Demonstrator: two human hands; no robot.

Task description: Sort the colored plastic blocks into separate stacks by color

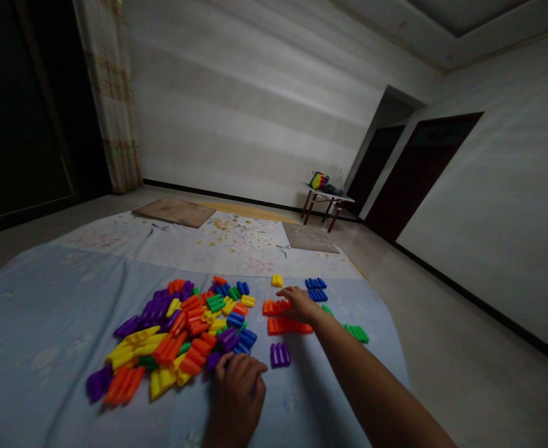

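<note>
A loose pile of plastic tube-shaped blocks (194, 323) in purple, yellow, orange, blue and green lies on the cloth. My left hand (240, 382) rests at its near right edge, fingers loosely bent and partly apart, beside purple and blue pieces; nothing shows in it. Farther right, my right hand (297, 303) reaches over the upper orange block row (274, 307), fingers stretched out and covering part of it. A second orange row (289, 326) lies just nearer. Below that sits a purple block (280, 355). Contact under my right fingers is hidden.
Blue blocks (316, 289), a green block (357, 333) and a small yellow block (277, 280) lie apart around my right hand. Two flat boards (175, 212) rest at the cloth's far end. Beyond, a small table (330, 194) holds bags by the wall.
</note>
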